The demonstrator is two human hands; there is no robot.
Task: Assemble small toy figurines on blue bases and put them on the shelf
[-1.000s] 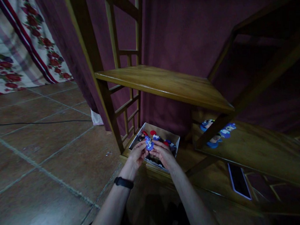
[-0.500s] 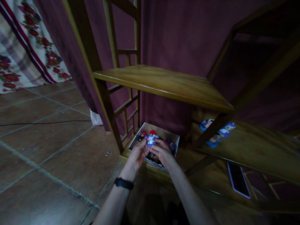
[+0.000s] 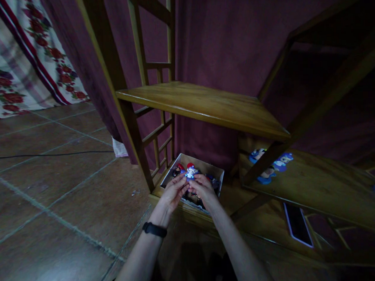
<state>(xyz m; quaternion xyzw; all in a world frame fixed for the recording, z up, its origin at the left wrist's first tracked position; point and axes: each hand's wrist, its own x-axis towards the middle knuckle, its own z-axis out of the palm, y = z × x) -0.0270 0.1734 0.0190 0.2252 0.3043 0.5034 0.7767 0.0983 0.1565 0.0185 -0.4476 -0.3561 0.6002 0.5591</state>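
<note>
A small blue-and-white toy figurine (image 3: 190, 172) is held upright between the fingers of both hands. My left hand (image 3: 174, 191), with a black band on its wrist, grips it from the left side. From the right, the fingers of my right hand (image 3: 204, 188) close on the same figurine near its base. Just beneath and behind it stands an open cardboard box (image 3: 218, 171) holding several small figurines in red, dark and blue colours. My hands partly hide the box's contents.
A wooden shelf board (image 3: 201, 103) juts out above the box. To the right, several figurines with blue bases (image 3: 280, 162) stand on another shelf (image 3: 318, 181). A phone (image 3: 298, 224) lies on the lower board. A dark cable (image 3: 52, 154) crosses the tiled floor.
The figurine has turned a little between my fingers, showing more of its white front, and shifted slightly right. Both hands keep hold of it and have barely moved.
</note>
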